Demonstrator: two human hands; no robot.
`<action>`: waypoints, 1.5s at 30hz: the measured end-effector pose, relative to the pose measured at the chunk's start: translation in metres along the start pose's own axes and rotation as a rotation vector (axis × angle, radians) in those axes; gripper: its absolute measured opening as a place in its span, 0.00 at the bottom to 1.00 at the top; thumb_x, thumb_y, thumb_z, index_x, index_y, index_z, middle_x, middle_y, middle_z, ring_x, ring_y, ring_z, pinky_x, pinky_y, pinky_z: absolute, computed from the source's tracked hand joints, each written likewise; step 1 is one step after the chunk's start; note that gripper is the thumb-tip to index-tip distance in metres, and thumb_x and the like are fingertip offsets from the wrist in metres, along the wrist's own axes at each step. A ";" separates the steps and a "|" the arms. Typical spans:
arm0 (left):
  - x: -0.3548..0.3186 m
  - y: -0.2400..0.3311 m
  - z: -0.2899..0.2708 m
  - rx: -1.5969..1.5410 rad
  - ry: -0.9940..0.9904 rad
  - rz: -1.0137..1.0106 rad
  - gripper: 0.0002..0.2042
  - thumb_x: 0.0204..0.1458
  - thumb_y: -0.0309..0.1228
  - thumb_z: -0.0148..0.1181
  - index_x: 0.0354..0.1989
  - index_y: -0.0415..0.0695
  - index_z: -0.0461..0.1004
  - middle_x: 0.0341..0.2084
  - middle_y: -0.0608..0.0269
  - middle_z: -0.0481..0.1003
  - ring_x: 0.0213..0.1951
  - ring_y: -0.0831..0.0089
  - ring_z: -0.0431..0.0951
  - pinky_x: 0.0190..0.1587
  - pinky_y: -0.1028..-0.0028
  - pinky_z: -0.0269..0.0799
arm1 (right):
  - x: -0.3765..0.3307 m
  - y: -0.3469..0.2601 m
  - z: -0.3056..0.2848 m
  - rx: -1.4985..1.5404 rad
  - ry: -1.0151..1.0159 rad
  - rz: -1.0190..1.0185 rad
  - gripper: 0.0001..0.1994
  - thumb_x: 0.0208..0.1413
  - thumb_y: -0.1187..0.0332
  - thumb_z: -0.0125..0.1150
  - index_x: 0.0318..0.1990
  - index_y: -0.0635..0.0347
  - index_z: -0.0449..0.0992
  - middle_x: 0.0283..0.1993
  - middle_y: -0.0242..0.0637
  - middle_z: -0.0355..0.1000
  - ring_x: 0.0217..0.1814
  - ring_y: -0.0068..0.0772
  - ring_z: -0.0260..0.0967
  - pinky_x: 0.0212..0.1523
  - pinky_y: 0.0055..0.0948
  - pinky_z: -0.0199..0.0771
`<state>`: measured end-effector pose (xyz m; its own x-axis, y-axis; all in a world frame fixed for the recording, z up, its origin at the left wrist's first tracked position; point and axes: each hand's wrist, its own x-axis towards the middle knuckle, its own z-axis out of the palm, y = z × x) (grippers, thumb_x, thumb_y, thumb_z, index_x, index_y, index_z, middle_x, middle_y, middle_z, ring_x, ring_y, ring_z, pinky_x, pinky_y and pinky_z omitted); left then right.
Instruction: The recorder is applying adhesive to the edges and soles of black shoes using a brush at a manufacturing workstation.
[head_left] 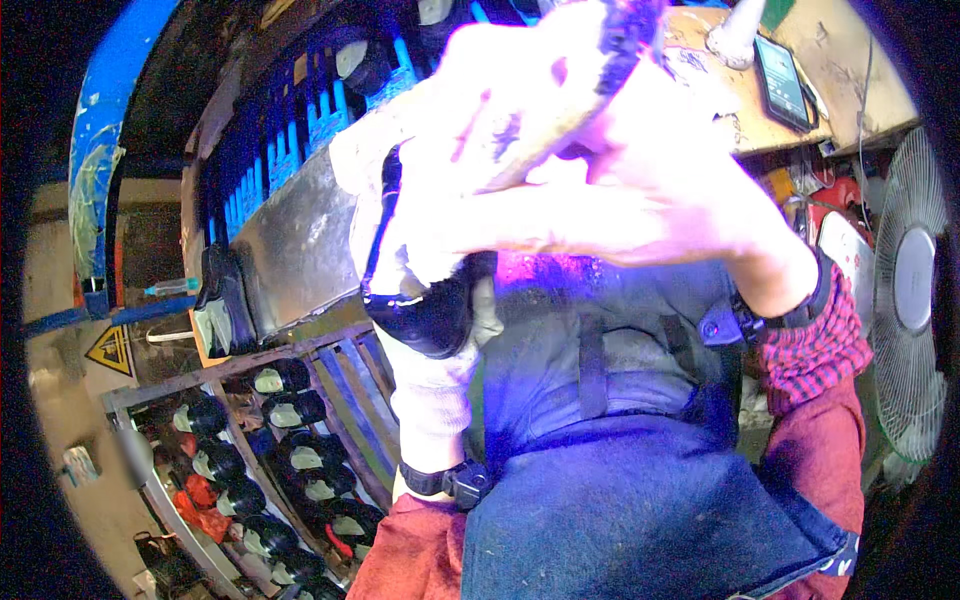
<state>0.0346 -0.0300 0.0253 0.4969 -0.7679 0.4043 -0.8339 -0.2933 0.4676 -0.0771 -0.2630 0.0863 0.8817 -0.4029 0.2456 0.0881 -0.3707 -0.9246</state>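
Observation:
Both hands are raised close together at the top middle, washed out by glare. My left hand (pixel 410 225), in a pale knitted glove, is closed around a black shoe (pixel 425 325) whose glossy end shows below the fingers. My bare right hand (pixel 660 190) reaches across from the right, fingers stretched toward the left hand and the shoe. Beside its upper fingers runs a slanting, long dark-edged thing (pixel 618 65), its kind lost in the glare. Where the right fingertips press is hidden by brightness.
Left stands a metal plate (pixel 295 250) below blue prongs (pixel 270 170); a black-and-white shoe (pixel 225 300) rests at its end. A rack (pixel 225 405) at lower left holds several shoes. On the right are a worktable (pixel 840 50), a phone (pixel 782 83) and a fan (pixel 912 280).

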 end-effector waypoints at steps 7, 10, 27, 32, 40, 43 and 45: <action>-0.017 0.013 0.012 -0.764 0.068 -0.398 0.26 0.67 0.49 0.42 0.63 0.40 0.62 0.46 0.56 0.73 0.48 0.66 0.75 0.54 0.66 0.71 | -0.019 -0.013 0.031 0.351 0.025 0.040 0.06 0.63 0.72 0.59 0.35 0.59 0.68 0.31 0.34 0.72 0.22 0.24 0.73 0.22 0.22 0.75; -0.018 0.012 0.018 -1.864 -0.083 -0.796 0.29 0.67 0.53 0.39 0.63 0.39 0.60 0.50 0.55 0.70 0.51 0.67 0.72 0.57 0.67 0.67 | -0.013 -0.002 0.049 0.389 0.006 0.180 0.08 0.64 0.69 0.59 0.34 0.58 0.67 0.28 0.34 0.73 0.20 0.21 0.72 0.21 0.19 0.72; 0.063 -0.053 -0.042 -1.265 0.048 -0.729 0.19 0.62 0.41 0.57 0.53 0.39 0.71 0.40 0.66 0.77 0.37 0.82 0.77 0.42 0.79 0.73 | -0.003 0.048 0.015 0.339 0.398 -0.148 0.09 0.70 0.65 0.47 0.42 0.60 0.67 0.33 0.39 0.71 0.23 0.26 0.67 0.24 0.26 0.70; 0.176 -0.153 -0.057 -0.083 0.110 -0.599 0.32 0.53 0.54 0.62 0.49 0.32 0.73 0.40 0.52 0.79 0.42 0.67 0.80 0.47 0.69 0.74 | -0.015 0.076 -0.027 0.107 0.634 -0.002 0.08 0.70 0.64 0.45 0.42 0.58 0.65 0.34 0.37 0.70 0.26 0.22 0.67 0.24 0.22 0.69; 0.323 -0.243 -0.001 0.530 -0.274 -0.738 0.39 0.48 0.60 0.61 0.68 0.57 0.63 0.61 0.54 0.70 0.61 0.56 0.72 0.58 0.58 0.69 | -0.031 0.106 -0.067 0.089 0.718 0.084 0.08 0.70 0.63 0.46 0.43 0.56 0.67 0.33 0.33 0.69 0.25 0.18 0.63 0.24 0.19 0.65; 0.315 -0.271 0.004 0.493 -0.323 -0.734 0.35 0.49 0.62 0.56 0.60 0.50 0.73 0.59 0.48 0.71 0.62 0.53 0.70 0.61 0.57 0.67 | -0.024 0.113 -0.074 0.055 0.879 0.187 0.07 0.69 0.65 0.48 0.45 0.57 0.69 0.31 0.29 0.66 0.25 0.17 0.61 0.24 0.19 0.63; 0.290 -0.293 -0.025 0.432 -0.192 -0.645 0.33 0.49 0.62 0.53 0.47 0.42 0.81 0.47 0.43 0.78 0.55 0.47 0.75 0.56 0.57 0.71 | -0.020 0.115 -0.078 -0.271 0.849 0.144 0.08 0.69 0.64 0.47 0.44 0.58 0.69 0.32 0.29 0.66 0.25 0.17 0.60 0.24 0.19 0.62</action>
<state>0.4294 -0.1528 0.0251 0.8957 -0.4447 -0.0024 -0.4351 -0.8776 0.2013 -0.1209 -0.3626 -0.0026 0.2274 -0.9031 0.3643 -0.2040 -0.4100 -0.8890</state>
